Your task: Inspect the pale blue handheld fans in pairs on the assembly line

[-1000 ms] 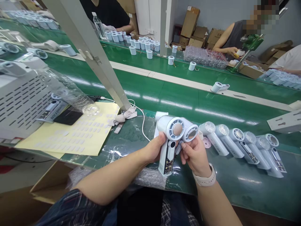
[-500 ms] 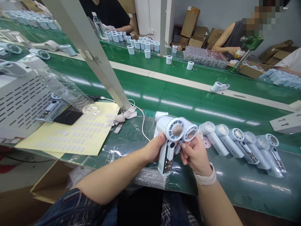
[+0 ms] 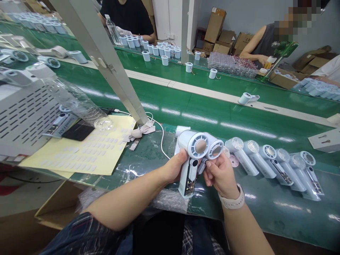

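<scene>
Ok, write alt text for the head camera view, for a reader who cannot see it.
Two bare hands hold two small white handheld fans side by side over a green workbench: the left hand grips the nearer fan, the right hand the second fan. A row of finished fans lies to the right, a yellow sticker sheet to the left.

Plaid sleeve, pale watch band (image 3: 231, 203) on right wrist.
</scene>
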